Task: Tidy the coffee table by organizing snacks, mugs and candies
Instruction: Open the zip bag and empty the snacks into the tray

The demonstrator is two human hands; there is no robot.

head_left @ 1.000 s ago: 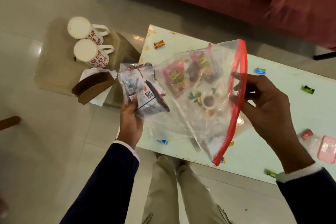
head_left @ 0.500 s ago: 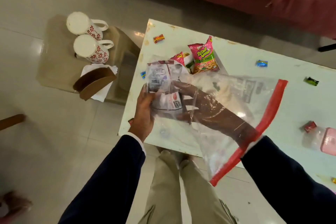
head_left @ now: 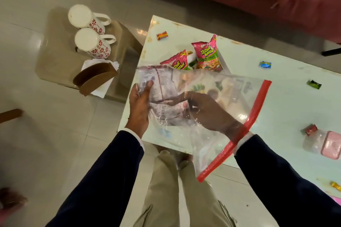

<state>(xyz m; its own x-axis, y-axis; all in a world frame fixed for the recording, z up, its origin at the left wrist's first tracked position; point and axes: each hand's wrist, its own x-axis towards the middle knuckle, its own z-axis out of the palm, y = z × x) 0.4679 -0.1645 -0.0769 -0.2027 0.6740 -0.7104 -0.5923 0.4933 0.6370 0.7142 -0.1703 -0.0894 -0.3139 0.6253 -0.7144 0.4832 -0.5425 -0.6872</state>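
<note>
Left hand: fingers grip bag from outside.
Right hand: inside bag, fingers pinching packet.

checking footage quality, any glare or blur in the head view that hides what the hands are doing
Head view: ceiling light glares off the coffee table; the clear zip bag veils the right hand and packets inside; the left hand is sharp; frame edges bend.
</note>
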